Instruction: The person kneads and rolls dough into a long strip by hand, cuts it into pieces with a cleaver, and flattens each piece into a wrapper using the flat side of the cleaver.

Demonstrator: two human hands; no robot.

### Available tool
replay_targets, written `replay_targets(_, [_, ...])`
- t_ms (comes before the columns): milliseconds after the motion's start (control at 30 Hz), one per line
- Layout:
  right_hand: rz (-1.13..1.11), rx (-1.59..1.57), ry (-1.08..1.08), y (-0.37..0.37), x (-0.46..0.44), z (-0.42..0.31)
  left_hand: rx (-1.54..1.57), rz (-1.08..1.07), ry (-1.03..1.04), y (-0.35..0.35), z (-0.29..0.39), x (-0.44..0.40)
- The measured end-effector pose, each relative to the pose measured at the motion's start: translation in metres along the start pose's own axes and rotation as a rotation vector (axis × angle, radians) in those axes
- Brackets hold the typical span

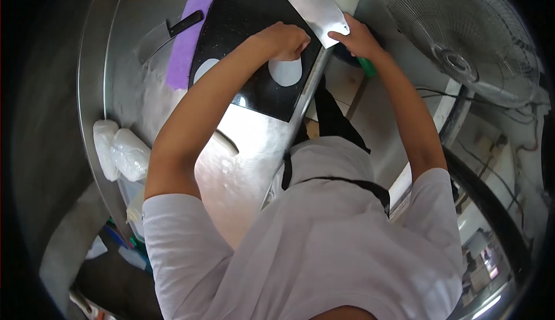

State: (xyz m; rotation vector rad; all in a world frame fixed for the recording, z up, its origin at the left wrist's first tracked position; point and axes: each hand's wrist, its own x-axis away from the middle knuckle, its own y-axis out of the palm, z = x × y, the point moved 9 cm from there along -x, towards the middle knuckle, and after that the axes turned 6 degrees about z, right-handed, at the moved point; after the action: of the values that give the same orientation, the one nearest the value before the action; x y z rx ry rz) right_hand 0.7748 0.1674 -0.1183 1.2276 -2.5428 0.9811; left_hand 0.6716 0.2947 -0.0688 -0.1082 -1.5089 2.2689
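My right hand (359,38) grips a broad, shiny cleaver (315,9) by its near end, thumb along the blade; its handle is hidden. The blade is raised at the right edge of a black board (248,8). My left hand (287,41) is closed, its fingers curled down at the upper edge of a thin white dough round (285,73) on the board. Whether they pinch the round I cannot make out. A second white round (206,69) lies farther left, partly covered by my left forearm.
A second cleaver (187,23) with a black handle rests across a folded purple cloth (188,54). A white dough strip (225,144) lies on the steel table (243,172). Filled plastic bags (128,152) sit at the left edge. A large fan (462,48) stands close on the right.
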Motion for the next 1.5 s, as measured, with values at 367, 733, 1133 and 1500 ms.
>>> replay_targets(367, [-0.48, 0.104, -0.133, 0.106, 0.109, 0.013, 0.231, -0.336, -0.314, -0.038, -0.004, 0.02])
replay_targets(733, [-0.268, -0.022, -0.256, 0.02, 0.057, 0.025, 0.827, 0.794, -1.23, 0.0, -0.154, 0.196])
replay_targets(1133, [-0.279, -0.013, -0.127, 0.036, 0.055, 0.019, 0.895, 1.079, -1.443, 0.057, -0.107, 0.316])
replay_targets(1500, [-0.225, 0.017, -0.261, 0.054, 0.075, 0.001, 0.794, 1.053, -1.494, 0.062, -0.113, 0.336])
